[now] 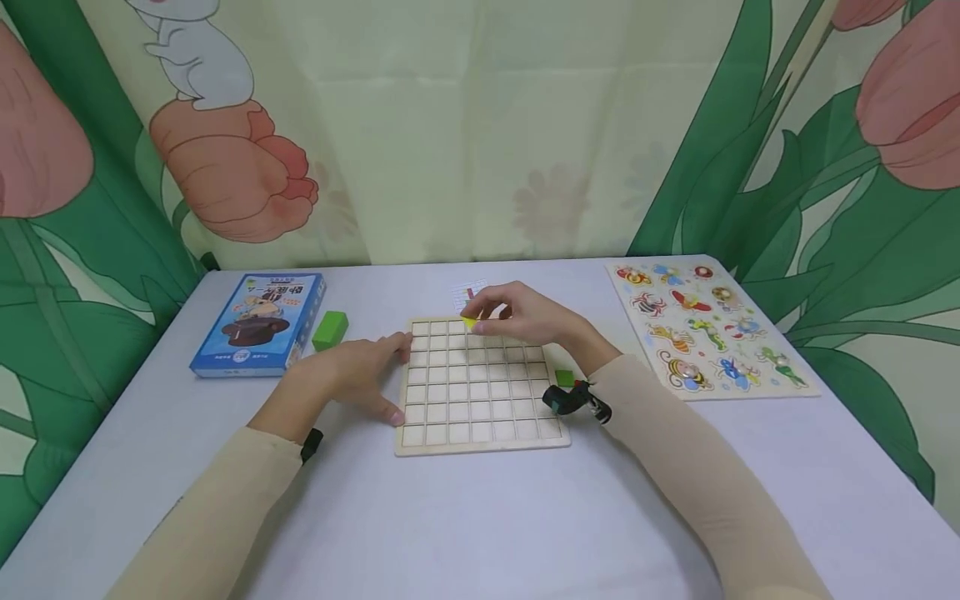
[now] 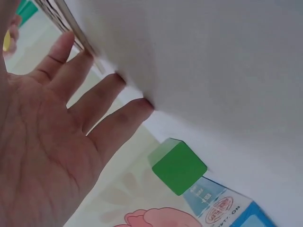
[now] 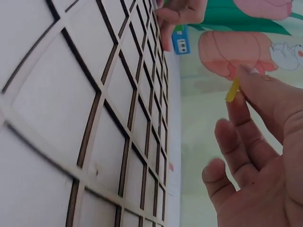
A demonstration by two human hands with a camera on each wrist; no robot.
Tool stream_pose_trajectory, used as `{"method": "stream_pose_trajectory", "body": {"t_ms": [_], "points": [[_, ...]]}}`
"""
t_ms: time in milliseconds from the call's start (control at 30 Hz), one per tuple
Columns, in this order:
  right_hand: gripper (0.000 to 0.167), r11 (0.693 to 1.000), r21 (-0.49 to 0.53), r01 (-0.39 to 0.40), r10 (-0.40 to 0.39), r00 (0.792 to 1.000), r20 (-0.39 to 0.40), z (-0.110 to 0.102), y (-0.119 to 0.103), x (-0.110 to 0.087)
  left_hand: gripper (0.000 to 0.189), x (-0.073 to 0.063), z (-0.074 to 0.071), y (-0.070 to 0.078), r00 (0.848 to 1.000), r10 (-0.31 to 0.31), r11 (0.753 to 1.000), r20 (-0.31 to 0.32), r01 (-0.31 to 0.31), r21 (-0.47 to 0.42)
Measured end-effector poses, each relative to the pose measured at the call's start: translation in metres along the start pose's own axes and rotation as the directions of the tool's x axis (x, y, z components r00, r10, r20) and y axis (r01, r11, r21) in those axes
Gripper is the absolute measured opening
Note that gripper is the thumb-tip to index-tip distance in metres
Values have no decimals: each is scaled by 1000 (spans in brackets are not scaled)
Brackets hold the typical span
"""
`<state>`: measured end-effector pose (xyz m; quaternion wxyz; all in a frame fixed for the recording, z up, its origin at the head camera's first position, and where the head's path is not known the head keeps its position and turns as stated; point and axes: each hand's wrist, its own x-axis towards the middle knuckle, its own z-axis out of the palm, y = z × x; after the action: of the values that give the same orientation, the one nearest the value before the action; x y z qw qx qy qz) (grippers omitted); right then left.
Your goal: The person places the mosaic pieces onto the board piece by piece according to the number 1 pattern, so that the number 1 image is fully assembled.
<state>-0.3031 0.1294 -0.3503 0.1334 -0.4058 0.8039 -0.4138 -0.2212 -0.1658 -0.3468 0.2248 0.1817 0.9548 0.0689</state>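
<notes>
Your right hand pinches a yellow piece just above the grid board's far row, while your left hand, fingers relaxed, steadies its left edge.

Left side: a blue box with a green block just beside it.
Right side: an insect puzzle board.
Behind: a flower-print curtain.

yellow piece: mostly hidden in right hand grip | blue box: cut off
</notes>
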Motion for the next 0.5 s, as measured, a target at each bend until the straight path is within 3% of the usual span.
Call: {"method": "stream_pose_trajectory", "body": {"t_ms": [167, 300, 500], "points": [[23, 1000, -10, -17, 17, 1000, -18, 7, 4, 10, 104, 2, 0, 0, 1000, 19, 1000, -17, -19, -2], [24, 999, -22, -37, 37, 999, 27, 11, 4, 16, 107, 2, 1, 0, 1000, 14, 1000, -22, -14, -10], [23, 995, -61, -76, 81, 993, 82, 11, 4, 23, 131, 0, 5, -3, 999, 7, 1000, -35, -8, -17]]}}
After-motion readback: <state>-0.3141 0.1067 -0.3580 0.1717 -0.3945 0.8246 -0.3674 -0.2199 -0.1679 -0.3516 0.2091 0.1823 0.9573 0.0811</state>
